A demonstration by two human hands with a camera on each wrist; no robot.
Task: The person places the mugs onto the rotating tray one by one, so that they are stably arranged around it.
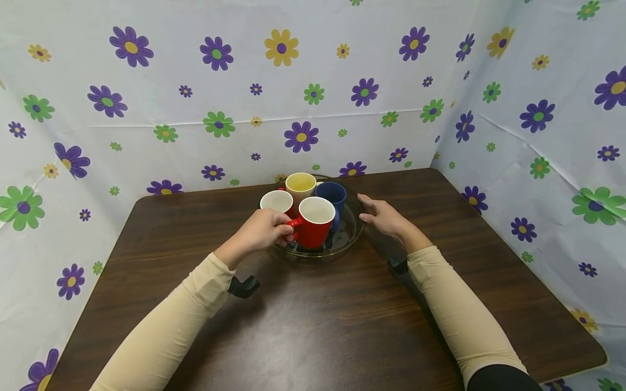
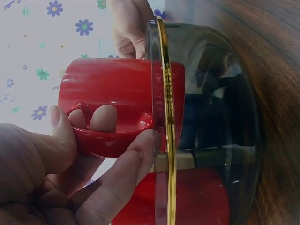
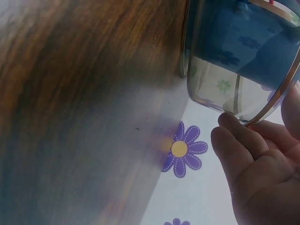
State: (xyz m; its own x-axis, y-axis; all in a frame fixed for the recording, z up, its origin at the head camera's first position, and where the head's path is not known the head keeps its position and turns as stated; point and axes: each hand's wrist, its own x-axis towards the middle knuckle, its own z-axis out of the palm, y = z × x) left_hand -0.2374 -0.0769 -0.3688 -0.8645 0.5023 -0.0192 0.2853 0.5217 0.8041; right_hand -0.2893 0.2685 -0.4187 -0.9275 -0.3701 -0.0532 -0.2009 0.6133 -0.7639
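Note:
A clear glass bowl (image 1: 349,241) with a gold rim holds several mugs. My left hand (image 1: 261,231) grips the handle of the front red mug (image 1: 313,231), which has a white inside. In the left wrist view, fingers pass through this handle (image 2: 112,140), and the mug's lower part shows through the glass. Behind it in the bowl are a blue mug (image 1: 333,194), a mug with a yellow inside (image 1: 300,185) and another red mug (image 1: 277,201). At the bowl's right side, my right hand (image 1: 383,217) has its fingers loosely extended; its fingertips touch the glass near the rim.
The bowl stands toward the back of a dark wooden table (image 1: 318,320). A white curtain with flowers (image 1: 254,70) hangs close behind the table and along its sides. Dark wrist mounts (image 1: 243,287) sit beneath both forearms.

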